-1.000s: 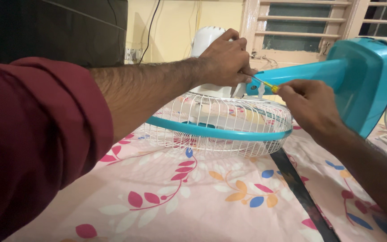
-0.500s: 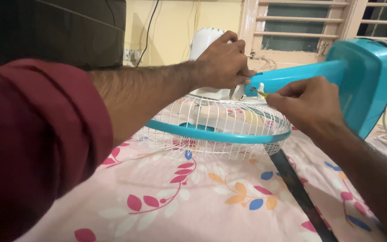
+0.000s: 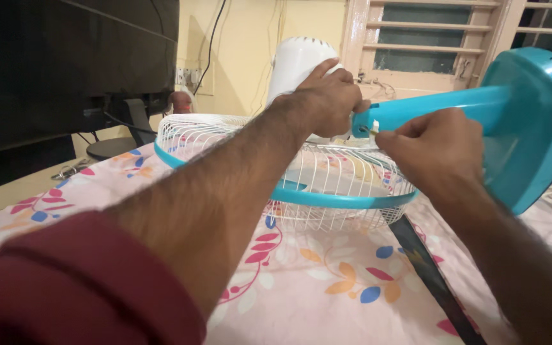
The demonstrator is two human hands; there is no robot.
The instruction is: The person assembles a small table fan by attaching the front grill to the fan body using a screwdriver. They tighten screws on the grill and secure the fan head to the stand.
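A pale yellow wall (image 3: 244, 45) is seen behind. A wooden window with slats (image 3: 423, 38) is set in it. A big dark screen (image 3: 65, 64) is placed left.

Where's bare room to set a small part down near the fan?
Bare floral sheet lies in front of the fan cage, between the left forearm and the dark strip. Crowded: the neck joint, where left hand and right hand meet.

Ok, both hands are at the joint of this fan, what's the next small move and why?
Probably keep turning the tool while steadying the motor. The right hand holds a small tool tip at the joint where the blue stand arm meets the white motor housing, which the left hand grips.
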